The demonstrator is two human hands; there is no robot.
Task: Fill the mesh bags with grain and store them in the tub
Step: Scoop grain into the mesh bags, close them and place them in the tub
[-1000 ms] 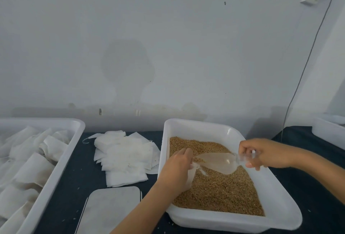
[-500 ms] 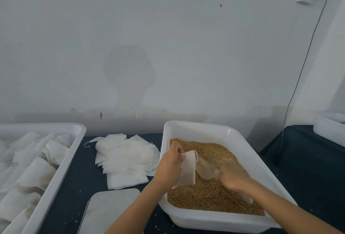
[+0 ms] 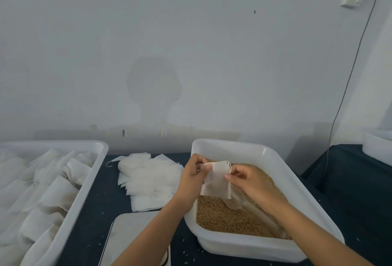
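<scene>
Pale bare wall (image 3: 191, 43) behind, dark worktop (image 3: 101, 206) below. Mesh bag (image 3: 216, 181) at lower centre over grain tray (image 3: 301, 191), pinched by left hand (image 3: 192, 177) and right hand (image 3: 247, 178) fingers. Tub (image 3: 89, 178) of filled bags at lower left.

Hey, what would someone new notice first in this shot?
Both hands, the left hand and right hand, hold a white mesh bag above the grain in the right-hand tub. At far left, another tub holds many bags.

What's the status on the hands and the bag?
Both hands, left and right, pinch mesh bag over grain tub. Scoop lies in the grain. Nothing blocking.
</scene>
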